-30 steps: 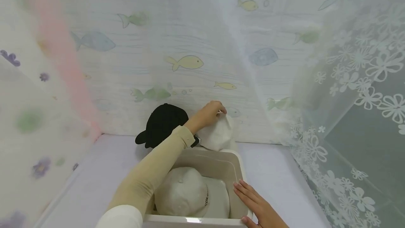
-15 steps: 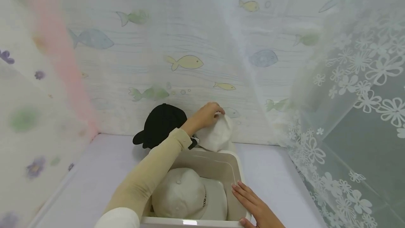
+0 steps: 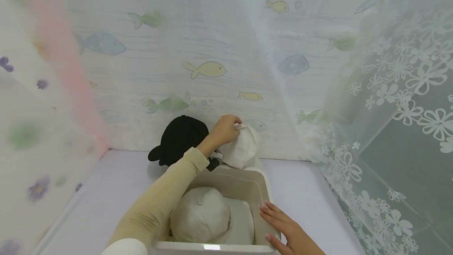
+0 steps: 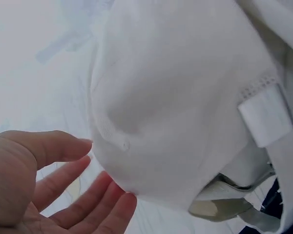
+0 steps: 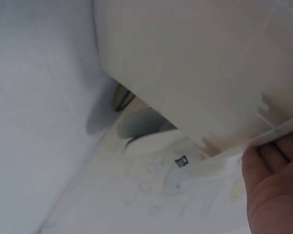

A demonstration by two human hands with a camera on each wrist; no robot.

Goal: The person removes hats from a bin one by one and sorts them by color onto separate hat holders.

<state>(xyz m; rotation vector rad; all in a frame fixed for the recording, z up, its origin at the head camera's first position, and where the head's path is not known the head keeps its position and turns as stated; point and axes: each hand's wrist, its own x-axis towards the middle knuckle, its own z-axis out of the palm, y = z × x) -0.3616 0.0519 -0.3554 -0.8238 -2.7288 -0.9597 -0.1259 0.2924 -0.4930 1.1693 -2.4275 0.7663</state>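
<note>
A white cap [image 3: 244, 146] stands behind the bin with its crown up. My left hand [image 3: 226, 131] is at the top of this cap. In the left wrist view, thumb and fingertips touch the crown [image 4: 176, 112] loosely, with a gap between them; the strap and buckle show at right. A black cap [image 3: 182, 137] sits left of it, partly behind my forearm. Inside the beige bin [image 3: 265, 180] lies a cream cap [image 3: 201, 215] with dark lettering by its brim. My right hand [image 3: 288, 225] rests at the bin's right rim, fingers extended over the edge.
The bin stands on a white-covered table [image 3: 301, 192]. A fish-print curtain [image 3: 212, 30] hangs close behind the caps. Sheer flowered netting [image 3: 354, 168] falls along the right side, and another flowered curtain [image 3: 35, 137] borders the left.
My left hand has shifted left along the white cap's top and its fingers have loosened. The white cap stays in place. The right hand remains at the rim, its thumb lifted slightly.
</note>
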